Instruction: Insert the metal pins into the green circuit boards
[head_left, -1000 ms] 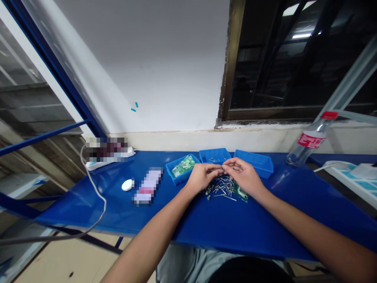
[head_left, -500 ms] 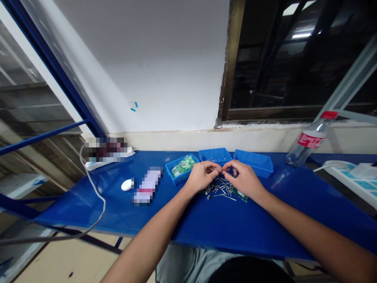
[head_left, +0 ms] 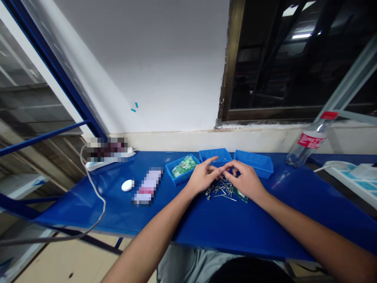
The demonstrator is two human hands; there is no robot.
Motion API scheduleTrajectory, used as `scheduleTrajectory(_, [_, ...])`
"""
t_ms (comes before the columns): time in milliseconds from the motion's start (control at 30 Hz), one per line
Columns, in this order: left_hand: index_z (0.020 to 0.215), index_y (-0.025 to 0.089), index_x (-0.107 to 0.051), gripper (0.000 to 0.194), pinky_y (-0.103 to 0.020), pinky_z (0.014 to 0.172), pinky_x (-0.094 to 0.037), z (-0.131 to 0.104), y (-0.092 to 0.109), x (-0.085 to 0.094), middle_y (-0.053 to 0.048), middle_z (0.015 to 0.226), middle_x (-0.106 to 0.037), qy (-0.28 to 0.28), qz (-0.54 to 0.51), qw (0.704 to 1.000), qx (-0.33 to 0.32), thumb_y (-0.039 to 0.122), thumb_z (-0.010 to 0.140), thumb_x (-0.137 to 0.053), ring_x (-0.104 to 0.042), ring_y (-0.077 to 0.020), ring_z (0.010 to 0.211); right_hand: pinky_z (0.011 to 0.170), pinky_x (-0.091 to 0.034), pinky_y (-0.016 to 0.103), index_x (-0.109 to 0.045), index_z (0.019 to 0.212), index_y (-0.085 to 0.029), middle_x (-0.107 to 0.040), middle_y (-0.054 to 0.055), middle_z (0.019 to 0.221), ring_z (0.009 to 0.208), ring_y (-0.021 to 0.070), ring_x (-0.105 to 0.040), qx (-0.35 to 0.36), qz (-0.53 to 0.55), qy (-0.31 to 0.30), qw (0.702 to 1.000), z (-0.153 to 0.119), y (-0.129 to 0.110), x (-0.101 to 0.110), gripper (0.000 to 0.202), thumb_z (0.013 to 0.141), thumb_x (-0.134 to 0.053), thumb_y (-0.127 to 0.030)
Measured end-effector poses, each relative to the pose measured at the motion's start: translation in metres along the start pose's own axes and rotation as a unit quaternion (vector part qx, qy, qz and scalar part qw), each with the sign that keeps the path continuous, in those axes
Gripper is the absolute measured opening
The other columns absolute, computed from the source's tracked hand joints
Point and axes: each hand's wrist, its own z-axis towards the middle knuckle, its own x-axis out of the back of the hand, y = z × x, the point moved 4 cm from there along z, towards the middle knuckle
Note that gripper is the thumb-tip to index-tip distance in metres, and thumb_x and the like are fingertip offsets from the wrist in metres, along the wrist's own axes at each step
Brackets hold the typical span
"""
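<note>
- My left hand (head_left: 203, 177) is half spread: the index finger is lifted towards the middle blue tray (head_left: 202, 155), while the thumb reaches across to my other fingertips.
- My right hand (head_left: 247, 180) is curled, its thumb and fingertips close together, meeting or almost meeting the left thumb. If a piece is pinched where my 2 hands come together, the fingers hide it; I can't make out whether either hand has hold of anything.
- The loose metal pieces (head_left: 224, 189) lie in a heap on the blue table (head_left: 212, 220), directly below my hands, some crossing over others.
- I'd judge each piece light and stiff, hard to bend by fingertip pressure and not fragile, but smooth and thin enough to roll or slide out of a loose pinch.
- I'd take 1 by the middle of its thin shank, between thumb and index pads, or by the thicker end where it has 1; crossed pieces could drag their neighbours along.
- The green packet (head_left: 242, 195) beside the heap, under my right wrist, looks soft, thin and slippery; an edge or corner would be my grip.
- More green packets (head_left: 184, 166) fill the left blue tray (head_left: 176, 181).
</note>
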Motion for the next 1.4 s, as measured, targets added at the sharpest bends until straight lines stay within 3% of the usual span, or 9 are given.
scheduleTrajectory(133, [0.152,0.018,-0.047,0.072,-0.037,0.091,-0.060,0.004,-0.006,0.004,-0.013,0.113,-0.079,0.026,-0.018,1.000,-0.003,0.035,0.089,-0.077,-0.077,-0.0242,0.099,0.068,-0.048,0.032,-0.072,0.096,-0.024,-0.068,0.003,0.090,0.070,0.0182,-0.057,0.017,0.017,-0.006,1.000,0.001,0.003,-0.005,0.009,0.089,-0.069,-0.029])
scheduleTrajectory(267, [0.154,0.019,-0.045,0.075,-0.037,0.089,-0.061,0.006,-0.010,0.008,-0.010,0.105,-0.081,0.050,0.015,0.999,-0.005,0.024,0.086,-0.076,-0.078,-0.0234,0.095,0.068,-0.049,0.033,-0.073,0.098,-0.024,-0.068,0.003,0.090,0.068,0.0175,-0.056,0.005,0.030,-0.021,0.999,0.002,0.003,-0.008,0.013,0.090,-0.070,-0.034])
scheduleTrajectory(467, [0.153,0.022,-0.046,0.073,-0.033,0.087,-0.061,0.003,-0.003,0.007,-0.005,0.096,-0.082,0.025,0.093,0.994,-0.042,0.016,0.086,-0.073,-0.078,-0.0195,0.086,0.066,-0.048,0.033,-0.071,0.088,-0.023,-0.068,0.003,0.086,0.068,0.0174,-0.057,-0.021,0.048,-0.036,0.998,0.001,0.001,-0.007,0.018,0.094,-0.064,-0.038])
scheduleTrajectory(667, [0.150,0.022,-0.049,0.067,-0.029,0.082,-0.060,0.000,0.005,0.002,-0.003,0.096,-0.081,-0.009,0.148,0.987,-0.065,0.024,0.088,-0.074,-0.077,-0.0183,0.083,0.063,-0.045,0.031,-0.068,0.083,-0.023,-0.066,0.001,0.080,0.065,0.0168,-0.054,-0.031,0.044,-0.055,0.997,0.001,0.006,-0.010,0.013,0.091,-0.064,-0.032])
scheduleTrajectory(800, [0.147,0.021,-0.052,0.061,-0.028,0.083,-0.059,-0.001,0.011,0.001,-0.003,0.098,-0.079,-0.002,0.154,0.984,-0.092,0.019,0.088,-0.070,-0.075,-0.0170,0.085,0.068,-0.047,0.031,-0.066,0.085,-0.022,-0.067,0.002,0.084,0.073,0.0184,-0.061,-0.051,0.075,-0.037,0.995,0.002,0.013,-0.008,0.011,0.092,-0.060,-0.030])
scheduleTrajectory(1033, [0.141,0.017,-0.055,0.053,-0.032,0.087,-0.058,0.004,0.011,0.011,-0.009,0.103,-0.076,0.077,0.061,0.992,-0.078,0.034,0.093,-0.070,-0.073,-0.0192,0.093,0.070,-0.048,0.031,-0.070,0.091,-0.024,-0.069,0.003,0.090,0.081,0.0204,-0.063,-0.020,0.070,-0.064,0.995,0.002,0.007,-0.010,0.025,0.100,-0.052,-0.039])
scheduleTrajectory(1233, [0.142,0.017,-0.054,0.056,-0.035,0.089,-0.059,0.005,0.008,0.009,-0.010,0.104,-0.078,0.059,0.002,0.997,-0.059,0.036,0.092,-0.073,-0.075,-0.0204,0.093,0.059,-0.046,0.029,-0.073,0.090,-0.023,-0.069,0.003,0.088,0.063,0.0158,-0.058,-0.030,0.080,-0.079,0.993,0.000,0.006,-0.015,0.025,0.097,-0.060,-0.043])
scheduleTrajectory(1400, [0.139,0.017,-0.057,0.054,-0.038,0.096,-0.059,0.004,0.009,0.007,-0.011,0.110,-0.079,0.047,-0.007,0.998,-0.050,0.035,0.091,-0.074,-0.075,-0.0224,0.102,0.058,-0.050,0.030,-0.074,0.090,-0.023,-0.072,0.003,0.088,0.061,0.0160,-0.060,-0.074,0.116,-0.065,0.988,0.000,0.013,-0.013,0.029,0.092,-0.065,-0.050])
